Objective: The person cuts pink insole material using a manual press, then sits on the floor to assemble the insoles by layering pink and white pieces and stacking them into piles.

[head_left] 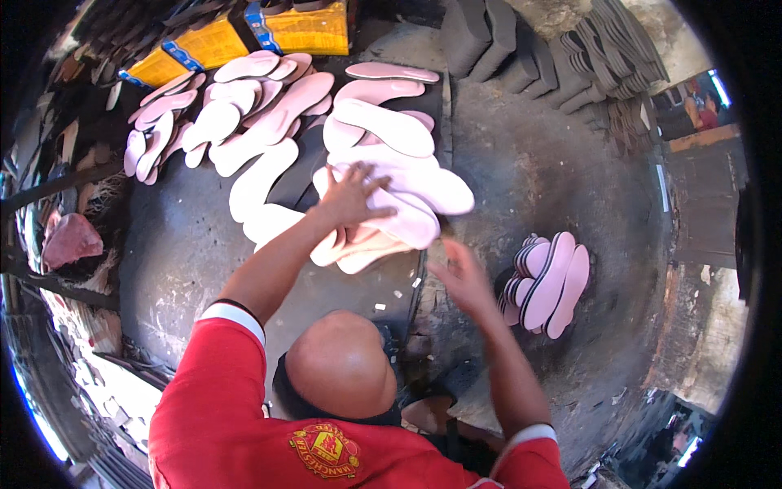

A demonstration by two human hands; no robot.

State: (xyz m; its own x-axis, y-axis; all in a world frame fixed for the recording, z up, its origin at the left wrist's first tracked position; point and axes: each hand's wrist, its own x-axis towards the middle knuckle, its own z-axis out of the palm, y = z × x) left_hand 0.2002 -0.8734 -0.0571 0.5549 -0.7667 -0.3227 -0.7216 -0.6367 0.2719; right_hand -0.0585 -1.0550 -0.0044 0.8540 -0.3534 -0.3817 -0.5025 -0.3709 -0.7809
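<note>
Pale pink shoe insoles (415, 220) lie in a loose, overlapping pile before me. My left hand (356, 198) rests on top of this pile with its fingers spread over the insoles. Just right of the pile's near end is my right hand (460, 275), slightly blurred, its fingers apart and nothing seen in them. Its fingertips come close to the tip of an insole; whether they touch I cannot tell. Farther right, a neat stack of pink soles with dark edges (552, 285) stands on the dark work surface (505, 187).
More pink insoles (273, 122) spread across the far left of the surface. Behind them are yellow boxes with blue bands (305, 31). Stacks of dark grey soles (497, 45) line the far right. A crumpled pink piece (72, 242) lies at the left among scraps.
</note>
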